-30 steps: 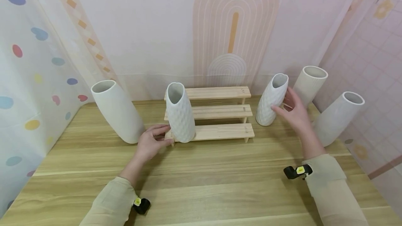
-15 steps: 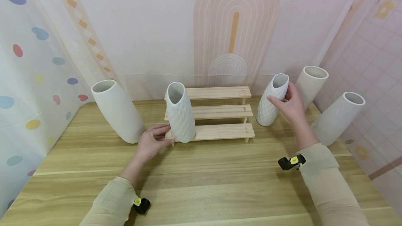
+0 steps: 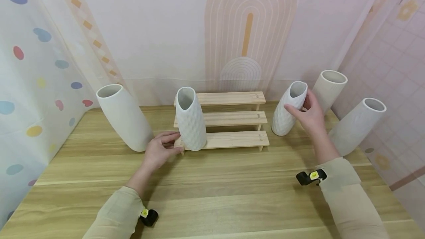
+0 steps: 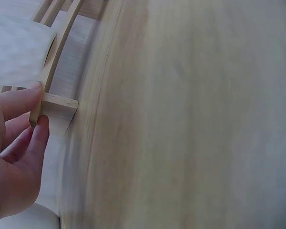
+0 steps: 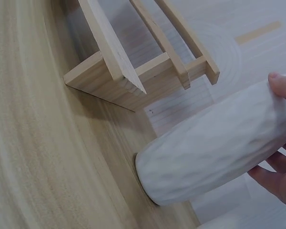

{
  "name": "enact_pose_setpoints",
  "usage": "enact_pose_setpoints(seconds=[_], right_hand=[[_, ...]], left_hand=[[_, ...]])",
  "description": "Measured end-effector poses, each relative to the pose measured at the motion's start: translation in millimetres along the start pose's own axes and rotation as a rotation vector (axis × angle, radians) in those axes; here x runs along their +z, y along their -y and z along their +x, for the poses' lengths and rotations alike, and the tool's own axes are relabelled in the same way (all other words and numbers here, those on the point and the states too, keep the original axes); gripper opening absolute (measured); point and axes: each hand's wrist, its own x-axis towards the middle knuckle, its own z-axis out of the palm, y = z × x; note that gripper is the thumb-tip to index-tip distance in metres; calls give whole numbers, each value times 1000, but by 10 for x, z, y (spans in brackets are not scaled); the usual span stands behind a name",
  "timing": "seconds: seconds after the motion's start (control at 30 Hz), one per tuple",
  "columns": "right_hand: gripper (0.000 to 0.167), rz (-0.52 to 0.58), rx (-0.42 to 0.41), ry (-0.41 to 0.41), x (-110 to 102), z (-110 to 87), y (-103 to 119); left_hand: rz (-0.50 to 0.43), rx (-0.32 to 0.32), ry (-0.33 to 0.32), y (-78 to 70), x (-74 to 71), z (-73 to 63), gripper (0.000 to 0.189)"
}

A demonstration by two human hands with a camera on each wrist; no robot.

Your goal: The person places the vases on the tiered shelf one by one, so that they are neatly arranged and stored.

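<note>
My left hand (image 3: 160,151) pinches the left end of the lowest board of a three-step wooden rack (image 3: 232,140); the left wrist view shows thumb and fingers on either side of the board's end (image 4: 38,107). A white dimpled vase (image 3: 192,128) with a notched rim stands on that step, right beside the fingertips. To the right of the rack, my right hand (image 3: 312,115) grips the upper part of a second dimpled white vase (image 3: 285,115). In the right wrist view this vase (image 5: 205,148) has its base at the tabletop, with the thumb on one side and fingers on the other.
A tall smooth white vase (image 3: 124,119) stands left of the rack. Behind the right hand is a ribbed white vase (image 3: 327,89), and another pale vase (image 3: 356,126) stands by the right forearm. Patterned curtains (image 3: 159,36) enclose the wooden table (image 3: 206,191).
My right hand has taken a fuller hold of the dimpled vase, and the vase has shifted slightly toward me. The left hand keeps its place on the rack.
</note>
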Motion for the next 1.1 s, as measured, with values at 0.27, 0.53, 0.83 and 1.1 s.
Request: enact_pose_setpoints(seconds=[0.27, 0.53, 0.83, 1.1], right_hand=[[72, -66, -23, 47, -82, -145, 60], [68, -76, -77, 83, -176, -241, 128], [63, -69, -147, 105, -220, -334, 272], [59, -19, -198, 178, -157, -373, 448]], left_hand=[[30, -9, 7, 12, -7, 7, 49], [32, -19, 14, 1, -8, 17, 50], [30, -32, 12, 6, -10, 19, 50], [35, -22, 9, 17, -8, 18, 50]])
